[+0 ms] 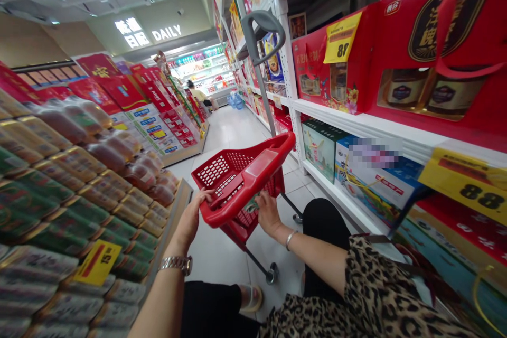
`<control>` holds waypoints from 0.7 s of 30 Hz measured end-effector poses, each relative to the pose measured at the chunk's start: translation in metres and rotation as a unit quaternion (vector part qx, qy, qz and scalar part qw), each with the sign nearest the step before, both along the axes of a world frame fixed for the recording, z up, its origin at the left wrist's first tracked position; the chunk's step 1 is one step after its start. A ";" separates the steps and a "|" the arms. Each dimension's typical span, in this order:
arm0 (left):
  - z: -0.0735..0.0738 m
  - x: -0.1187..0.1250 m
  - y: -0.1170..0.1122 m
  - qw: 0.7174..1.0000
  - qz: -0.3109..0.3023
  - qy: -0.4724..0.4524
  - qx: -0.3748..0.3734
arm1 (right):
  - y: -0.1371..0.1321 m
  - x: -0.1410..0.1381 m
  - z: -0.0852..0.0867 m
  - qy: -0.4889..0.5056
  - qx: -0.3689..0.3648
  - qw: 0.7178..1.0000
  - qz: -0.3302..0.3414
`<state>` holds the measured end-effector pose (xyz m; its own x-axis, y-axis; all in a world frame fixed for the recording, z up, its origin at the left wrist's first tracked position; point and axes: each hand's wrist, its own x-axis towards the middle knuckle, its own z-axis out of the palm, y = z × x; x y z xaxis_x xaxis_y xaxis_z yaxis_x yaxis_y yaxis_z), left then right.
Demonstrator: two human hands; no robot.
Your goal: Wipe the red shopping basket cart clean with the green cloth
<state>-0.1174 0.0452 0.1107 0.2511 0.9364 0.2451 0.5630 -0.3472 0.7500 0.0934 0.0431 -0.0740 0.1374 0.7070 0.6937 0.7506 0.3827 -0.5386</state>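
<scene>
A red plastic shopping basket on wheels (253,169) stands tilted in the aisle in front of me, its grey pull handle (264,31) raised on a pole. My left hand (192,216), with a metal watch on the wrist, rests on the basket's near rim with fingers curled over the edge. My right hand (268,214), with a thin bracelet, reaches down into the basket from the right side; its fingers are hidden against the mesh and I cannot see what they touch.
Stacked green and gold cans (71,195) with a yellow price tag (97,262) fill the left display. White shelves (356,127) on the right hold red gift boxes (435,47). The tiled aisle (233,127) runs ahead; a person (197,93) crouches far down it.
</scene>
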 end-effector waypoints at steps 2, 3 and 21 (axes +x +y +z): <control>-0.002 -0.001 0.004 1.000 0.007 0.000 0.012 | -0.010 -0.011 0.000 -0.084 -0.007 0.995 0.051; -0.003 -0.001 0.006 1.000 0.010 0.000 0.018 | -0.015 -0.017 0.001 -0.112 -0.005 0.991 0.075; -0.016 0.043 0.026 0.994 0.103 0.010 0.035 | -0.087 0.064 0.185 -0.077 0.238 0.968 0.007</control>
